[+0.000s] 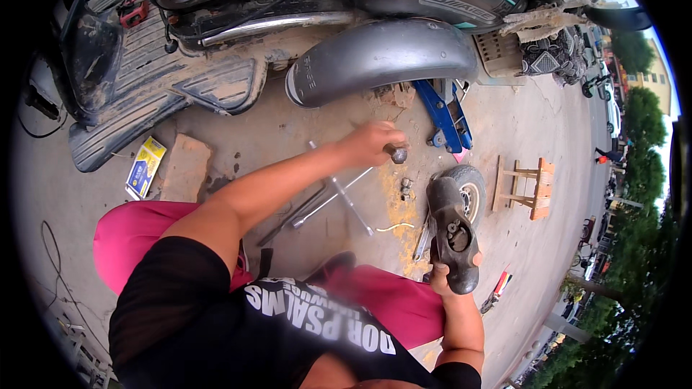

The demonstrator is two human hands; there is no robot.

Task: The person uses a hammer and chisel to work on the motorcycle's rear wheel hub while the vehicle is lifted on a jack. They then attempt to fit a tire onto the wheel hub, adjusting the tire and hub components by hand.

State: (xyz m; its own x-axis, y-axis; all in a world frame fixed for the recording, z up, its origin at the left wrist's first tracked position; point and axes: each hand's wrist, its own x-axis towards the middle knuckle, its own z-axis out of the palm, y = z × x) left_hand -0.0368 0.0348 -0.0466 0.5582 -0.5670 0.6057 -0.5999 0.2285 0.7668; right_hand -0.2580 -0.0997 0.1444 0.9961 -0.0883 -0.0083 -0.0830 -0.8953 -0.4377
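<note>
My left hand (376, 142), closed, is over the ground in front of the grey fender (386, 57). A tool shows only its dark, rounded end (396, 153) in this fist; its kind is hidden. Lower right, my right hand (448, 278) grips the near end of a long, dark, round-ended part (441, 202). Several small metal nuts or bolts (453, 230) sit in its hollow. Behind that part lies a small wheel (471, 191) with a black tyre. A four-way lug wrench (339, 191) rests on the ground below my left forearm.
A blue floor jack (441, 117) stands beneath the fender of a dusty three-wheeler-like vehicle. A low wooden stool (540, 187) is to the right. At left are a yellow-blue box (146, 166) and a brick-like block (186, 168). Small metal pieces (406, 189) lie near the wheel.
</note>
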